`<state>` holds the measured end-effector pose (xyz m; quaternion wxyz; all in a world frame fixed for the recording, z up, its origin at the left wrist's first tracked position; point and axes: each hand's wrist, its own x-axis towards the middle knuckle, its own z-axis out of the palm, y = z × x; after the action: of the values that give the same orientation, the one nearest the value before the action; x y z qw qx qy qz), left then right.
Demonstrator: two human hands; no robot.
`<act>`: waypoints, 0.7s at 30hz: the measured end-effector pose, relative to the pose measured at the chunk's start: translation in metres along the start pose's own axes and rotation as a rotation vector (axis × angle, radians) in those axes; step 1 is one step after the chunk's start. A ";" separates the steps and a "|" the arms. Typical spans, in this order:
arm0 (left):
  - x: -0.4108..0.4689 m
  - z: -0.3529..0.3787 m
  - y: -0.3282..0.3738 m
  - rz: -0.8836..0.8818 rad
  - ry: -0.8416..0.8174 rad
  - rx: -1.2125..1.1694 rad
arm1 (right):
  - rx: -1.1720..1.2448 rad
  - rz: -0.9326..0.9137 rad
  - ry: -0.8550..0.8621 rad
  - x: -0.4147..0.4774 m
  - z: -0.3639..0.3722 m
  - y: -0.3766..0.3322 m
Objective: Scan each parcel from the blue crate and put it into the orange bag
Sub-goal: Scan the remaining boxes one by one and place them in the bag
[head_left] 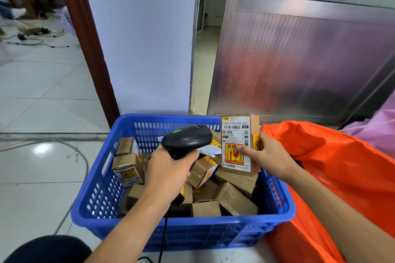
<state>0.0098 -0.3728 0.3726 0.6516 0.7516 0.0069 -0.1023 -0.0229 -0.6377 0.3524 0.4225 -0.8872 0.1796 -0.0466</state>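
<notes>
Two hands busy over the blue slotted plastic crate [102,194]: left hand [168,168] has fingers wrapped round a black handheld barcode scanner [187,140], right hand [270,156] pinches a small brown cardboard parcel [238,145] upright, label facing the scanner. Orange plastic bag [333,166] sits just right of the crate.

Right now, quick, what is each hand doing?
Left hand: closed around the black scanner, over the blue crate.
Right hand: holding a labelled cardboard parcel upright, beside the orange bag.
</notes>
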 end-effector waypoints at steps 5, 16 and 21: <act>-0.002 -0.001 0.002 -0.005 -0.011 -0.017 | -0.010 0.007 -0.008 -0.001 0.000 0.000; -0.006 0.002 0.010 -0.234 -0.134 -0.220 | 0.198 0.134 -0.007 -0.019 -0.023 -0.005; -0.010 0.007 0.007 -0.237 -0.233 -0.233 | 0.172 0.131 0.045 -0.024 -0.040 0.009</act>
<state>0.0002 -0.3793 0.3804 0.7140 0.6480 0.0316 -0.2633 -0.0575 -0.6638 0.3729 0.4949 -0.8328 0.2420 -0.0540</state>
